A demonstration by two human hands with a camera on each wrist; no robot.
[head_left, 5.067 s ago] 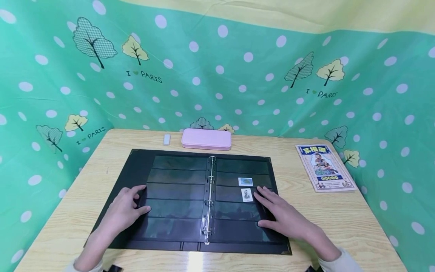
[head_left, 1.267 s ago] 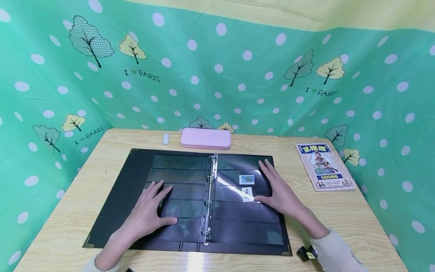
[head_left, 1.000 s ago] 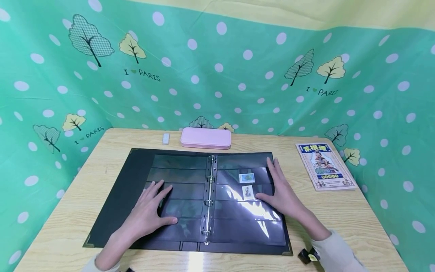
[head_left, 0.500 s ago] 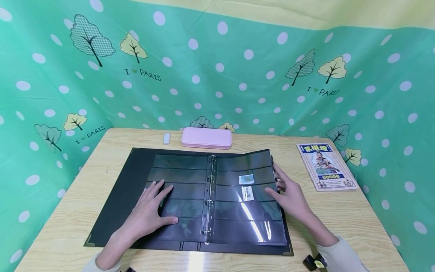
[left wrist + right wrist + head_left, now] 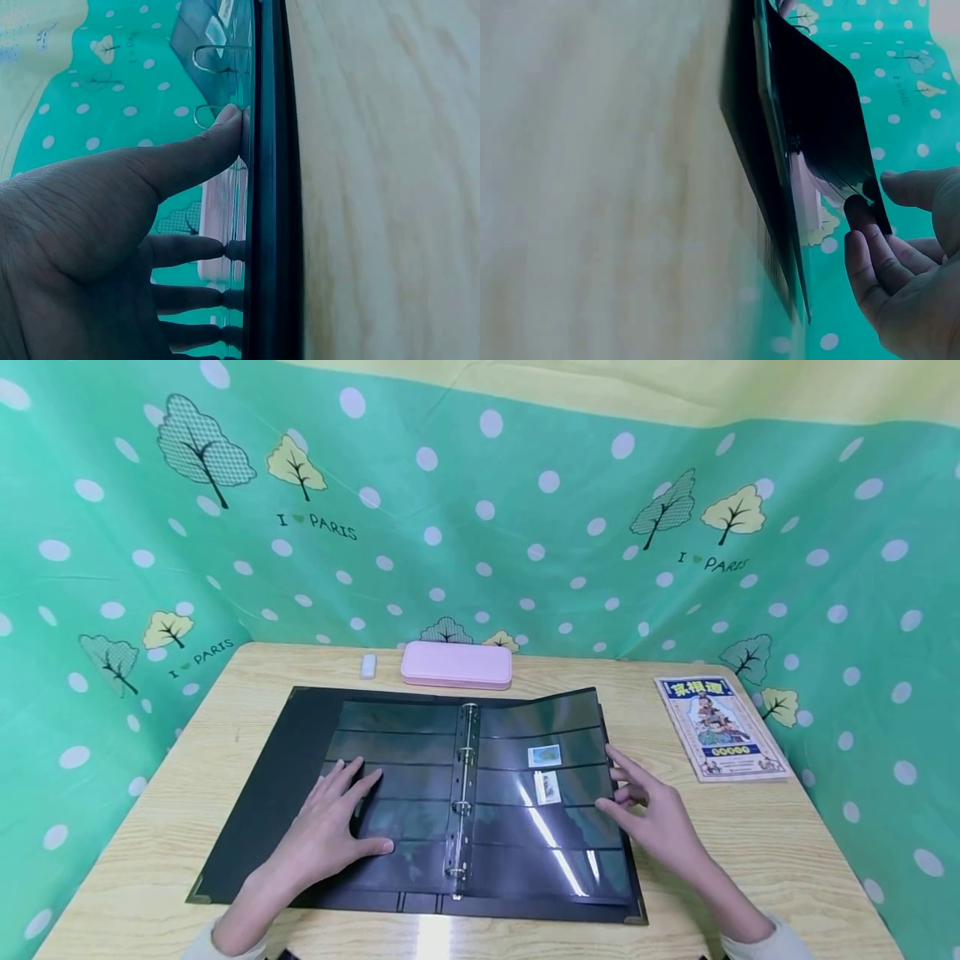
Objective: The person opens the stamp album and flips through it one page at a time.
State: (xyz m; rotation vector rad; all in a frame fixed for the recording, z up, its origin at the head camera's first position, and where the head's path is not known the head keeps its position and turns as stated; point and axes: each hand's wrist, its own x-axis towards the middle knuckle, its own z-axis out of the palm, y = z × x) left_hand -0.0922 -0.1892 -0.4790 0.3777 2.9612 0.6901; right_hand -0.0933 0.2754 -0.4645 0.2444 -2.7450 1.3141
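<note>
A black ring-binder stamp album point(image 5: 247, 810) lies spread on the table, its metal rings point(image 5: 462, 789) down the middle. My left hand point(image 5: 322, 827) rests with spread fingers on the left page point(image 5: 408, 822); the left wrist view shows its thumb and fingertips point(image 5: 217, 124) touching the glossy sheet. My right hand point(image 5: 656, 810) holds the outer edge of the right page point(image 5: 532, 868), thumb on top and fingers underneath. That page is raised off the sheets below, as the right wrist view shows. In its pockets sit a blue stamp point(image 5: 544, 756) and a pale portrait stamp point(image 5: 547, 787).
Behind the album stand a pink case point(image 5: 457, 664) and a small whitish block point(image 5: 368, 666). A printed booklet point(image 5: 722, 728) lies at the right of the wooden table point(image 5: 750, 860). A green polka-dot cloth point(image 5: 480, 543) hangs around the back and sides.
From lying spread on the right page, my right hand has moved outward to its edge and taken hold of it. The page's outer side has lifted. My left hand moved inward earlier, then stayed still.
</note>
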